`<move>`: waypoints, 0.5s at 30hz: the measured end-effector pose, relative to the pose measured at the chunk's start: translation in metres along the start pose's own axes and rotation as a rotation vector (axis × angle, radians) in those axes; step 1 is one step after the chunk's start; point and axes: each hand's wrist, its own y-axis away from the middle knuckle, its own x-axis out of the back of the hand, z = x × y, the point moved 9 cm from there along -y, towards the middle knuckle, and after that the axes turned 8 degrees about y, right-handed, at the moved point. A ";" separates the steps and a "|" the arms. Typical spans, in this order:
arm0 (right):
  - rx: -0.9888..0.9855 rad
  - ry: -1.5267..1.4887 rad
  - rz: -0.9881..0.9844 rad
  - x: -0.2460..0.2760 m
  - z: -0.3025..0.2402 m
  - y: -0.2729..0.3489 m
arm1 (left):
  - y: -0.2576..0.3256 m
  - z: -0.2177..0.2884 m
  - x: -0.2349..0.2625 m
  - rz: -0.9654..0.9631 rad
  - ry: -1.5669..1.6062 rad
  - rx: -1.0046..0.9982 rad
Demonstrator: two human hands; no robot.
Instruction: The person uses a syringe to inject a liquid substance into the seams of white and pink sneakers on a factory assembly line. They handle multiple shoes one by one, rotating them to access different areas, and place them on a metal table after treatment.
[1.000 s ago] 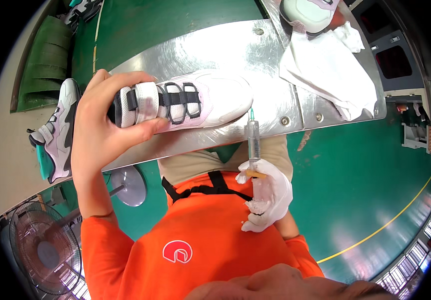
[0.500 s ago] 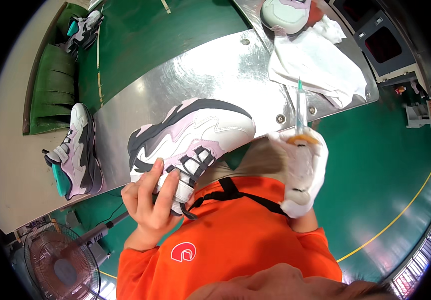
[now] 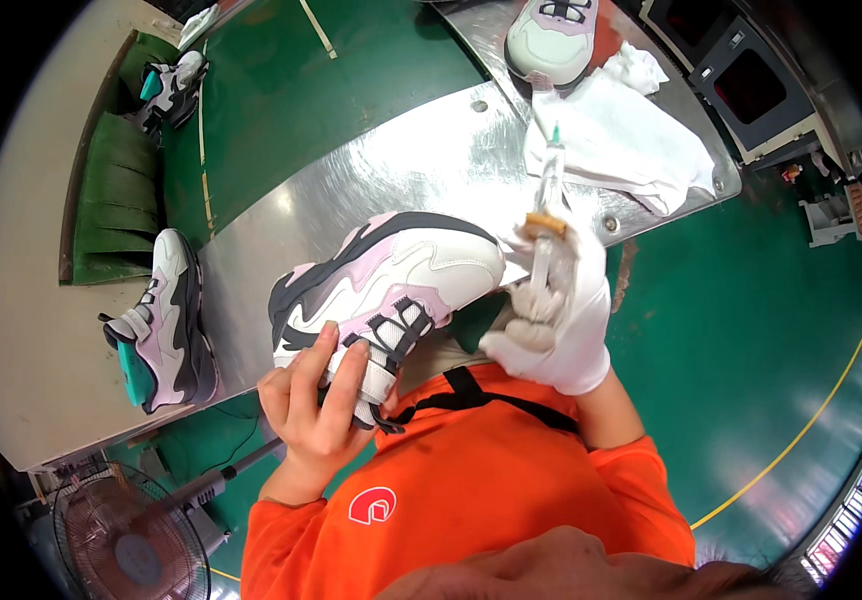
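Note:
My bare left hand [image 3: 316, 410] grips a white, lilac and black sneaker [image 3: 401, 265] near its collar and strap. The shoe lies tilted on its side above the edge of the metal table, its toe pointing right. In a white glove, my right hand [image 3: 561, 320] is closed round a clear syringe [image 3: 551, 190] with an orange-brown flange and a green needle tip pointing away from me. The syringe is just right of the shoe's toe, apart from it. Part of the plunger is hidden by the gloved fingers.
A white cloth [image 3: 621, 145] lies on the metal table [image 3: 391, 150] beyond the syringe, beside another sneaker [image 3: 551, 50]. At left, one sneaker [image 3: 166, 320] stands near a green flap curtain [image 3: 116, 200]; another sneaker [image 3: 173, 90] sits farther back. A fan [image 3: 131, 545] stands at lower left.
My right hand has moved left and turned with the syringe, closer to the shoe's toe. My left hand keeps its grip on the sneaker. The whole view has shifted slightly.

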 end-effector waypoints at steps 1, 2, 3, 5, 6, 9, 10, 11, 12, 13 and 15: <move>0.063 0.060 0.058 0.004 -0.002 -0.005 | -0.001 -0.001 0.000 0.004 0.007 -0.004; 0.030 0.073 0.164 0.005 0.012 -0.008 | 0.000 -0.002 0.000 0.009 0.006 -0.006; 0.038 0.109 0.265 0.009 0.014 -0.016 | 0.001 -0.002 0.000 0.013 0.004 -0.007; 0.034 0.241 0.400 0.012 0.011 -0.029 | 0.001 -0.002 0.000 0.020 -0.001 -0.008; 0.021 0.337 0.432 0.012 0.004 -0.036 | 0.000 -0.003 0.000 0.019 0.008 -0.011; 0.016 0.586 0.442 0.010 0.003 -0.054 | -0.005 -0.005 0.001 0.009 0.018 -0.009; 0.016 0.662 0.433 0.009 0.004 -0.059 | -0.008 -0.007 0.002 -0.012 0.025 -0.005; -0.036 0.630 0.390 0.006 0.013 -0.067 | -0.013 -0.010 0.003 -0.033 0.031 -0.002; -0.010 0.693 0.363 0.001 0.017 -0.074 | -0.019 -0.012 0.005 -0.054 0.038 -0.001; 0.012 0.763 0.345 -0.002 0.023 -0.081 | -0.027 -0.017 0.003 -0.080 0.071 0.022; 0.043 0.871 0.335 0.002 0.024 -0.087 | -0.046 -0.025 -0.001 -0.130 0.137 0.016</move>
